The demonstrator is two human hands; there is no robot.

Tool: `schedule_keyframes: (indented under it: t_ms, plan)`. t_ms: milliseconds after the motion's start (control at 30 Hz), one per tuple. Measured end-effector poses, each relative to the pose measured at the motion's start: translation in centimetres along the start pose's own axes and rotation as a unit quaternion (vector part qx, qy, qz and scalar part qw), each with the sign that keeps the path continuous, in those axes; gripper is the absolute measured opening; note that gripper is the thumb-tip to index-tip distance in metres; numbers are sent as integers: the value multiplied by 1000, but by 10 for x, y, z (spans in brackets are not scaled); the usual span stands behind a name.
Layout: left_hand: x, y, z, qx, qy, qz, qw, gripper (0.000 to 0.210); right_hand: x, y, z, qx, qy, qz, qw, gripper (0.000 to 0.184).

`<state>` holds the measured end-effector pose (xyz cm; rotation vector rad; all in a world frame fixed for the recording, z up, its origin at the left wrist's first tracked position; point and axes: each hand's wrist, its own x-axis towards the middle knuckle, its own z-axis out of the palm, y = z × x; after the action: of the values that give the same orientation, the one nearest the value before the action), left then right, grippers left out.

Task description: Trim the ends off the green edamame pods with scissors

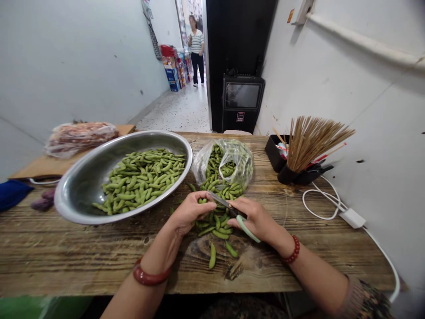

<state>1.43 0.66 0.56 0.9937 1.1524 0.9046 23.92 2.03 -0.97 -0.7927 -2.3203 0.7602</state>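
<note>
My right hand (pixel 254 217) is closed around a pair of scissors (pixel 246 228) with pale green handles. The dark metal blades point left, toward the fingertips of my left hand (pixel 191 210). That hand is curled, with a green edamame pod (pixel 201 201) showing between thumb and fingers. Beneath and between both hands lies a loose heap of edamame pods (pixel 219 223) on the wooden table. Just beyond, a clear plastic bag (pixel 244 161) lies open toward me, with pods spilling out. To the left, a large steel basin (pixel 79 190) holds many pods.
At right, a black holder (pixel 287 175) carries bamboo skewers (pixel 310 141); a white cable with an adapter (pixel 352 218) runs beside it. A bagged bundle (pixel 81 137) rests on a board at far left. A person (pixel 196 44) stands in the doorway beyond the table (pixel 109 261).
</note>
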Motion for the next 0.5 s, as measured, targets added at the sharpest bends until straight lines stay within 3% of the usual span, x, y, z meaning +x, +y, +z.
schedule_keyframes:
  t_ms: [133, 333, 500]
  plan:
    - [-1, 4, 1, -59, 14, 36, 998, 31, 1, 2, 1, 13, 66, 33, 997, 38]
    - [-1, 5, 1, -127, 70, 59, 988, 32, 0, 0, 1, 14, 59, 30, 998, 49]
    - [-2, 4, 4, -103, 89, 55, 989, 31, -1, -4, 2, -25, 51, 23, 998, 57]
